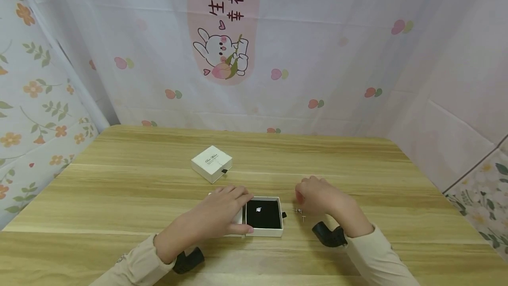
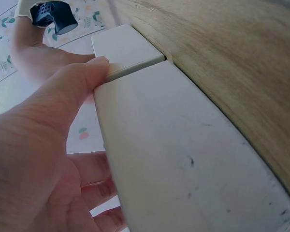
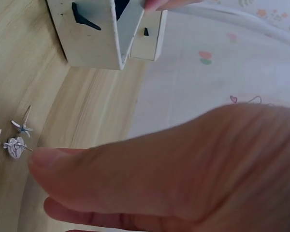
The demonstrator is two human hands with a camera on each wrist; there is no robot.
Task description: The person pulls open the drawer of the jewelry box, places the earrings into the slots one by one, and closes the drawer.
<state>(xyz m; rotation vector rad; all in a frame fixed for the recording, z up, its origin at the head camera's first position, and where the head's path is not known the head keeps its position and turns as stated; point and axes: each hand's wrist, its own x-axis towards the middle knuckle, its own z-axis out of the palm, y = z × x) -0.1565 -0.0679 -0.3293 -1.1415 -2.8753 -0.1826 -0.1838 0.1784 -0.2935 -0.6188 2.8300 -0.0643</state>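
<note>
My left hand (image 1: 220,213) grips a white jewelry box sleeve (image 2: 169,140), thumb on the near side and fingers over the far side. Its drawer (image 1: 267,233) is slid out to the right and has a black tab. Inside lies a black pad (image 1: 270,220) bearing a small silver stud earring (image 1: 259,209). To the right, my right hand (image 1: 319,195) reaches down to the table with curled fingers. In the right wrist view, thumb and forefinger pinch the thin post of a heart-shaped stud earring (image 3: 14,147). Beside it lie two star-like studs, one star-shaped stud (image 3: 22,128) closest.
A second white box (image 1: 212,162), printed on its lid and with a black tab, stands closed farther back on the wooden table (image 1: 119,180). Behind the table hangs a printed curtain (image 1: 317,56). Each wrist wears a black device, the right wrist device (image 1: 329,235) near the studs.
</note>
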